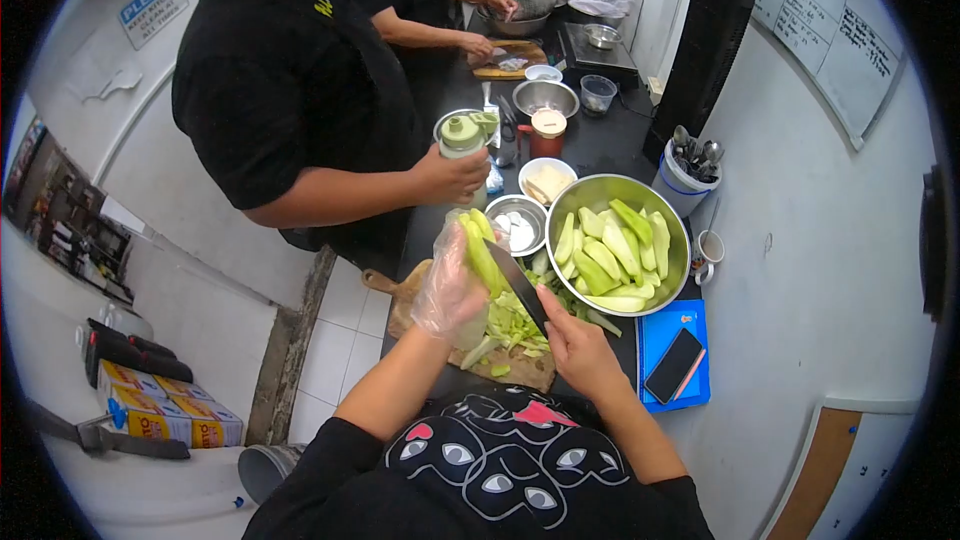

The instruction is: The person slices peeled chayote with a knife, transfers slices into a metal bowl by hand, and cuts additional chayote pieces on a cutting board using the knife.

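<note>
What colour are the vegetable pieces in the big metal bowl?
The pieces are light green, some paler than others; the head view shows them best.

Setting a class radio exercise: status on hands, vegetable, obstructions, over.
Left hand: gloved, holding green vegetable. Right hand: holding knife at vegetable. Shreds heaped on cutting board. Possible obstruction: steel bowl near right hand.

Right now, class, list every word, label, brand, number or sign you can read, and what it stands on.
"PLEASE": blue-and-white wall sign; its smaller lines are blurred.
Boxes, lower left: lettering too blurred to read surely.
Whiteboard: handwriting too small.
Co-worker's black shirt: yellow print, unreadable.
</note>
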`<state>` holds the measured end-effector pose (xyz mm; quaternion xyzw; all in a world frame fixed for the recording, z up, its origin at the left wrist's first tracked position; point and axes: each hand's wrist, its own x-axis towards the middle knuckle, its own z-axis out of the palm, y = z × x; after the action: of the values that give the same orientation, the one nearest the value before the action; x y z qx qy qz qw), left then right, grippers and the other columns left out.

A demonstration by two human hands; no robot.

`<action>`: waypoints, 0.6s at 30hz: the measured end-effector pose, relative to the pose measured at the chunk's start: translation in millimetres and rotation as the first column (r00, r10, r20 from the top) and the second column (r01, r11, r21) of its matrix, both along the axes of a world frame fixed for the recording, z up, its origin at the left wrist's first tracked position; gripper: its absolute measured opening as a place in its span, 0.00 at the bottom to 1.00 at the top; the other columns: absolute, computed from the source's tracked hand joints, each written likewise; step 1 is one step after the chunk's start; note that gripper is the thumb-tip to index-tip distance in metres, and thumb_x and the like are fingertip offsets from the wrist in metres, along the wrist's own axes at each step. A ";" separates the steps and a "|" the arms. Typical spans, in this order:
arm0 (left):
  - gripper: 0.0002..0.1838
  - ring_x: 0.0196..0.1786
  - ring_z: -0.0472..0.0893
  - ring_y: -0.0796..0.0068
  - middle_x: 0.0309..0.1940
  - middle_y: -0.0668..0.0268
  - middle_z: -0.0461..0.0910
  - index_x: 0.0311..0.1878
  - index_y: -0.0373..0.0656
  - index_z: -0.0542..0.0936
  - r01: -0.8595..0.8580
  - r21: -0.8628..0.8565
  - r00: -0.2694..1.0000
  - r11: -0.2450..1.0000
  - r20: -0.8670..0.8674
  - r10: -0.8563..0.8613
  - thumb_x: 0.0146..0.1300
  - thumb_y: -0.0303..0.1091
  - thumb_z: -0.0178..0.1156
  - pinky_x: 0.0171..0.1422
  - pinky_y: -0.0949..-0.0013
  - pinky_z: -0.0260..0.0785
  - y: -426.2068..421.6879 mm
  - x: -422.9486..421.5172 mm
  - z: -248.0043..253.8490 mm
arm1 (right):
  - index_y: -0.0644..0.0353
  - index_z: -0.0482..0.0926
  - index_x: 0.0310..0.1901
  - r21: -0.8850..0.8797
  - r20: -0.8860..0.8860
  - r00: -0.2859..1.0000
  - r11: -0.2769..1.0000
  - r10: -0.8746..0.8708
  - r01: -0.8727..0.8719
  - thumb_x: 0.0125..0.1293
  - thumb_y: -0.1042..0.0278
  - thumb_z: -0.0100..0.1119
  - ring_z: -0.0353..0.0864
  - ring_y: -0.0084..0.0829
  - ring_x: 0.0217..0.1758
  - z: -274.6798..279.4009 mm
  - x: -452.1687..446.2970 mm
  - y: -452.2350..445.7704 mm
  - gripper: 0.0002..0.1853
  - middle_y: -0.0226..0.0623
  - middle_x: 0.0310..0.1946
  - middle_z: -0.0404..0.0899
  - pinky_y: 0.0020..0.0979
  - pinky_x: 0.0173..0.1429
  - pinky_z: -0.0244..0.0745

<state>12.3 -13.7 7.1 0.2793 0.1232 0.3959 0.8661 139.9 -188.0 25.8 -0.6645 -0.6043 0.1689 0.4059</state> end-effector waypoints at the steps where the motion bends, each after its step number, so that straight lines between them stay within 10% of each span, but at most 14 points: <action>1: 0.17 0.51 0.75 0.72 0.46 0.66 0.75 0.53 0.47 0.72 0.008 -0.014 1.000 1.000 0.003 -0.008 0.73 0.48 0.46 0.58 0.63 0.68 -2.0 -0.7 5.3 | 0.46 0.62 0.70 -0.009 0.000 1.000 1.000 -0.011 0.011 0.64 0.75 0.52 0.78 0.52 0.30 1.4 -1.6 1.0 0.31 0.54 0.29 0.77 0.45 0.35 0.71; 18: 0.19 0.55 0.74 0.70 0.50 0.66 0.76 0.55 0.46 0.73 0.065 -0.084 0.998 0.994 0.028 -0.063 0.73 0.49 0.45 0.64 0.61 0.65 -12.2 1.9 27.8 | 0.48 0.61 0.70 -0.007 -0.118 0.992 0.999 -0.044 0.044 0.67 0.75 0.51 0.79 0.53 0.36 19.0 -10.9 4.2 0.30 0.59 0.35 0.78 0.39 0.39 0.73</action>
<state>14.3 -25.9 34.9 0.2411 0.1200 0.3660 0.8908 129.0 -183.9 44.8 -0.6674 -0.5639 0.2004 0.4431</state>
